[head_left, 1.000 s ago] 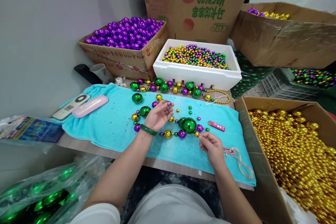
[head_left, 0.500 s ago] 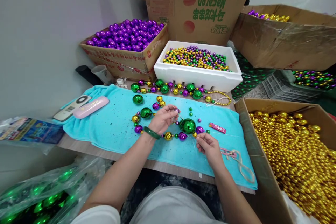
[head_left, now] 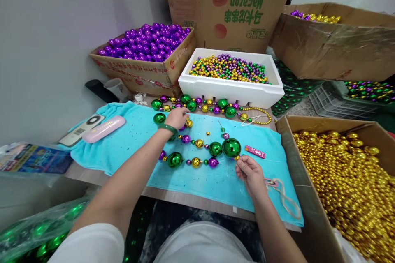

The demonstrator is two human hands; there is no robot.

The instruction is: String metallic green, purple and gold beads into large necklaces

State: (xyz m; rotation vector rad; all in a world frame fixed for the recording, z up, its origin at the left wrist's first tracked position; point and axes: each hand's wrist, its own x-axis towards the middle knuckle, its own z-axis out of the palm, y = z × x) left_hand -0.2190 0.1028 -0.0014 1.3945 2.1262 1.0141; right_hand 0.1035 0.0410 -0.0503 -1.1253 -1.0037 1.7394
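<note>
My right hand (head_left: 250, 172) is closed, its thumb and fingertips pinching the near end of a bead string by a small gold bead (head_left: 237, 158). Just above those fingers sits a large green ball (head_left: 231, 148), with a small purple bead (head_left: 226, 136) and a small green bead (head_left: 222, 130) beyond it. A thin line sticks up from the green bead. My left hand (head_left: 177, 118), with a green bangle (head_left: 167, 128) on its wrist, reaches over loose gold beads (head_left: 188, 123); its fingertips are mostly hidden. Purple, gold and green beads of the string (head_left: 196, 162) lie in rows on the turquoise towel (head_left: 129, 148).
Behind the towel are a finished-looking bead strand (head_left: 204, 108), a white foam box (head_left: 231, 89) of small beads and a carton (head_left: 138, 76) of purple balls. A carton (head_left: 304, 164) of gold beads stands right. A phone (head_left: 82, 130) and pink case (head_left: 104, 129) lie left.
My left hand has let go of the bead string and moved left and away to the loose gold beads. The large green ball has shifted right; the string's rows lie differently.
</note>
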